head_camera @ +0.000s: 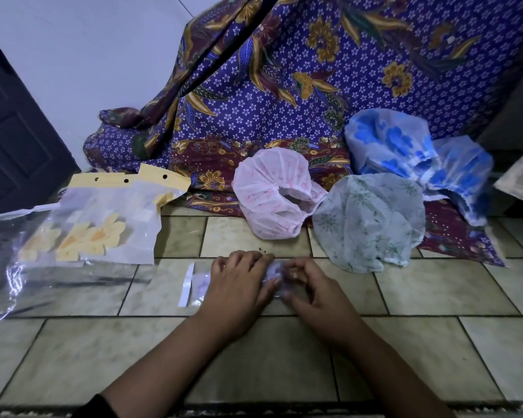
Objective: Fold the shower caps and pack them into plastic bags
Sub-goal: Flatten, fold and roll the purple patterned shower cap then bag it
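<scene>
**Both hands closing on a small bag on the tiled floor**

The person is kneeling or sitting over a tiled floor (435,342) and is working low in the middle of the view. The left hand (239,279) is lying palm down on a small plastic bag (195,286). Its fingers are curving over the bag and its thumb is reaching toward the right hand (311,286). The bag's white strip is sticking out to the left of the hand.

Between the two hands, a pale purple folded shower cap (274,271) is showing through clear plastic. The right hand's grip is clamped on this bundle, with the fingers curled in and pinching it. The left hand's grip is likewise closed on the bag. How far the cap is sitting inside the bag is too blurred to tell.

Beyond the hands, a pink shower cap (269,191) is lying open on the floor, touching a green-patterned shower cap (369,221) to its right. Behind those, a blue-flowered shower cap (387,146) and a second blue cap (465,176) are resting on a purple batik cloth (284,86). To the left, well apart from the hands, a stack of plastic bags (82,230) with yellow flower prints is lying near a dark door (12,131).
</scene>
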